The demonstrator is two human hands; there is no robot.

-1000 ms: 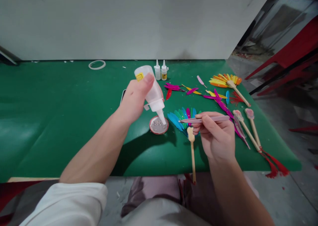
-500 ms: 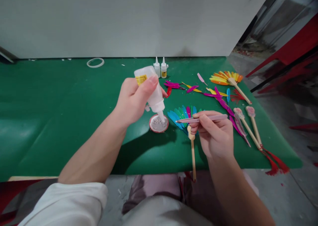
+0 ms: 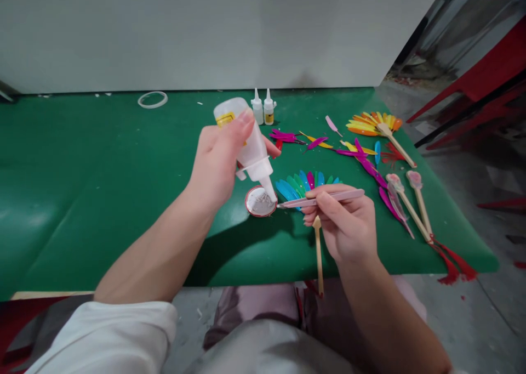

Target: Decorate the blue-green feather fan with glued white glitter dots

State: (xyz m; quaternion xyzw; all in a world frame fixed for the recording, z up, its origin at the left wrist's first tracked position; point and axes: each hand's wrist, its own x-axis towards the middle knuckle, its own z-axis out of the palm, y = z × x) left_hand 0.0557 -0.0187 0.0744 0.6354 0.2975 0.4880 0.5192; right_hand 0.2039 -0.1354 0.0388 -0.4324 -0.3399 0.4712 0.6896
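Note:
My left hand [image 3: 224, 157] is wrapped round a white glue bottle [image 3: 252, 149], tipped with its nozzle down over the right rim of a small round dish [image 3: 258, 204]. Small pale bits lie in that red-edged dish. Between the fingers of my right hand [image 3: 347, 220] is a pair of pink tweezers [image 3: 332, 197], held nearly level. Their tips are close beside the nozzle's end; I cannot tell whether they touch or grip anything. Under and behind the right hand lies a fan of blue and green feathers [image 3: 296, 185] on a wooden handle [image 3: 319, 253].
Two small bottles [image 3: 268, 111] stand at the back of the green table [image 3: 123, 198]. Loose magenta feathers [image 3: 365, 160], a yellow-orange feather fan [image 3: 365, 124] and wooden sticks with red tassels [image 3: 456, 270] lie to the right. A clear ring [image 3: 153, 100] lies back left.
The tweezers and my right hand have moved left and slightly down, bringing the tips to the bottle's nozzle. The nozzle has shifted a little right, to the dish's rim.

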